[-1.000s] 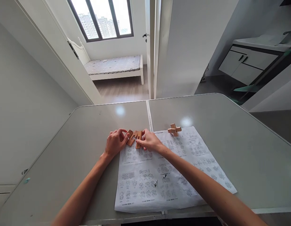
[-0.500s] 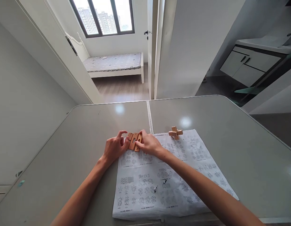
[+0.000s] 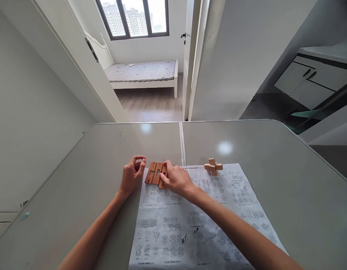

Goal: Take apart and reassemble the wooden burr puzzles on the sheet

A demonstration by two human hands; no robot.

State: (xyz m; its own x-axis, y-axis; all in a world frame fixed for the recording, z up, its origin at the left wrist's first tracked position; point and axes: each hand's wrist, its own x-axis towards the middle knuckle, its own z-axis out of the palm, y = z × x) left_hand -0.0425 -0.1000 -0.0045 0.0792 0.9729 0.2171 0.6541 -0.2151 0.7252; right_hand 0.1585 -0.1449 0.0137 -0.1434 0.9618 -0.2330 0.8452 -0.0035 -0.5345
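Three flat brown wooden puzzle pieces [image 3: 154,177] lie side by side at the upper left corner of a printed paper sheet [image 3: 173,210]. They have cut-out slots and dark numbers. My right hand [image 3: 177,179] grips the rightmost piece [image 3: 162,185] between thumb and fingers, hiding part of it. Left of the pieces and apart from them is my left hand [image 3: 132,174], its fingers loosely curled around an empty gap, with nothing seen in it. An assembled cross-shaped wooden burr puzzle [image 3: 213,167] sits at the sheet's top edge.
The sheet, with line diagrams and small torn spots, lies on a grey table [image 3: 111,150] with a seam [image 3: 182,144] down its middle. Beyond the table's far edge are a doorway, a bed [image 3: 144,72] and a window. A cabinet [image 3: 311,75] stands to the right.
My left hand has drawn back leftward off the wooden pieces, uncovering the leftmost one. My right hand stays on the rightmost piece. The whole view has shifted slightly.
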